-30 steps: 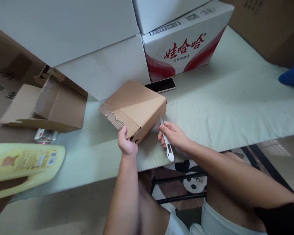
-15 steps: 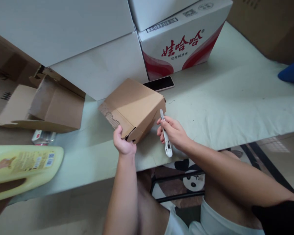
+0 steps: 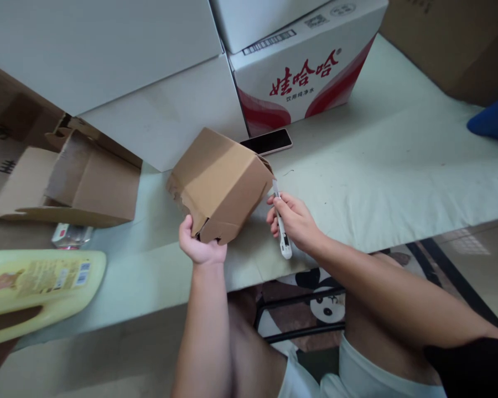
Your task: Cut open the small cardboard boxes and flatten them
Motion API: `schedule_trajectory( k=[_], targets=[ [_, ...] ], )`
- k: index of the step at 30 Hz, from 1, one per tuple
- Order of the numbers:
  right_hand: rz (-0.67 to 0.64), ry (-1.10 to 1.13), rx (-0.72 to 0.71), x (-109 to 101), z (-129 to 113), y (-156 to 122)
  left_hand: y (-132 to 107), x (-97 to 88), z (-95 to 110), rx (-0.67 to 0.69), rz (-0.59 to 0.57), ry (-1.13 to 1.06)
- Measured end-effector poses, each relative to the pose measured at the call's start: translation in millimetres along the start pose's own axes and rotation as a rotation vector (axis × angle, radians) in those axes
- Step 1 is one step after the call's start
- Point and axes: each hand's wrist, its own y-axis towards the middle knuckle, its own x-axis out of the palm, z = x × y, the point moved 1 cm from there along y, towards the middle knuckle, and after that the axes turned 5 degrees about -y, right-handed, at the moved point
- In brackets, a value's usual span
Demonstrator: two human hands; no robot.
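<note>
A small brown cardboard box with a torn edge is tilted up on the pale table. My left hand grips its near bottom corner, fingers tucked under the flap. My right hand is closed round a white utility knife, blade pointing up and touching the box's right edge. A black phone lies flat just behind the box.
Large white cartons and a red-and-white printed carton stand at the back. An opened brown box lies at the left, a small packet beside it. A yellow jug lies at the near left. A blue object sits far right.
My left hand has tipped the box further up and turned it. The knife in my right hand has risen along the box's right edge.
</note>
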Motion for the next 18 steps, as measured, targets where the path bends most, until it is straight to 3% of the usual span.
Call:
schedule_trajectory(
  k=[7, 10, 13, 18],
  targets=[
    [-0.016, -0.020, -0.015, 0, 3, 0, 1, -0.3, -1, 0.039, -0.038, 0.061],
    [-0.004, -0.043, -0.093, -2, 4, -1, -1, 4.9, -7, 0.077, 0.007, 0.110],
    [0.089, -0.095, -0.201, -9, 1, 0, -2, 6.7, -8, 0.060, 0.037, 0.103],
    [0.320, -0.167, -0.276, -28, -9, 9, 2, -3.8, 4, 0.002, -0.040, 0.104]
  ],
)
